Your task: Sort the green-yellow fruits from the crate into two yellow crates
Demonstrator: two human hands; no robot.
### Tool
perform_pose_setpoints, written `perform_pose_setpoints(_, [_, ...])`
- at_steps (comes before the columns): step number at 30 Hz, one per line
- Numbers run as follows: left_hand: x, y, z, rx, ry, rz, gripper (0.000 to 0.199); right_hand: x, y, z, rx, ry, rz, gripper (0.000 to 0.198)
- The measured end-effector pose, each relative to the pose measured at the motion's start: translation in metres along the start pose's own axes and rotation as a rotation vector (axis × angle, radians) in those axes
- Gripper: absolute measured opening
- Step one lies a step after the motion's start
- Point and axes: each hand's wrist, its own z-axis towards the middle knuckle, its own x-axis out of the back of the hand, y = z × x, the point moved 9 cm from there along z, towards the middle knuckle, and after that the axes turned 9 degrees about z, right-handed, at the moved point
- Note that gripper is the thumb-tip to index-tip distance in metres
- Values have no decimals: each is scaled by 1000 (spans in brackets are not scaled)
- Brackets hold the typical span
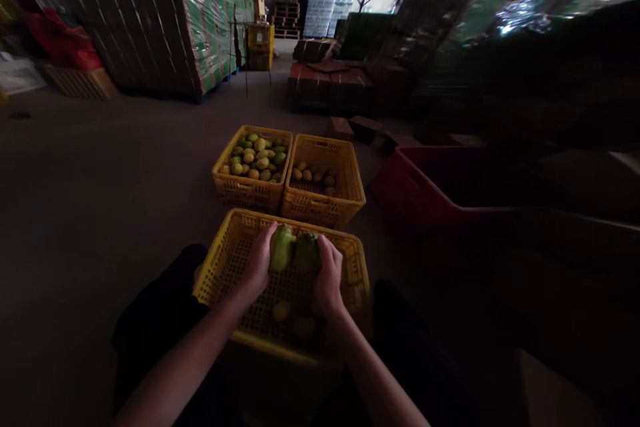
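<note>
My left hand [259, 257] is closed around the left side of a light green, papaya-like fruit [282, 249]. Beside it, my right hand [329, 275] grips a darker green, papaya-like fruit [307, 253] from the right. Both fruits are side by side, almost touching, above a yellow slatted crate [240, 221] between my knees. At the bottom of this crate lie a small yellowish fruit [281, 310] and a dimmer one [305, 327]. My right fingers are partly hidden behind the fruit.
Ahead stand a yellow crate [220, 181] full of yellow-green fruit and another yellow crate [354, 167] with several fruits at its bottom. A red bin [425, 180] is at the right. Wrapped pallet stacks [213, 13] and flat cardboard [327, 83] stand farther off.
</note>
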Motion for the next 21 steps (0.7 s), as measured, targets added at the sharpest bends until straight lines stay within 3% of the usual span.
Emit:
perform_pose_setpoints(3, [0, 21, -4, -194, 76, 113, 39, 7, -10, -4, 83, 28, -31, 39])
perform_pose_setpoints(8, [-28, 50, -15, -406, -94, 351, 35, 29, -30, -1, 134, 141, -151, 33])
perform_pose_setpoints(15, [-32, 54, -21, -410, -166, 390, 36, 21, -30, 3, 73, 9, -95, 39])
perform_pose_setpoints(21, [-24, 49, -14, -315, -157, 326, 31, 32, -11, 5, -76, 148, -83, 26])
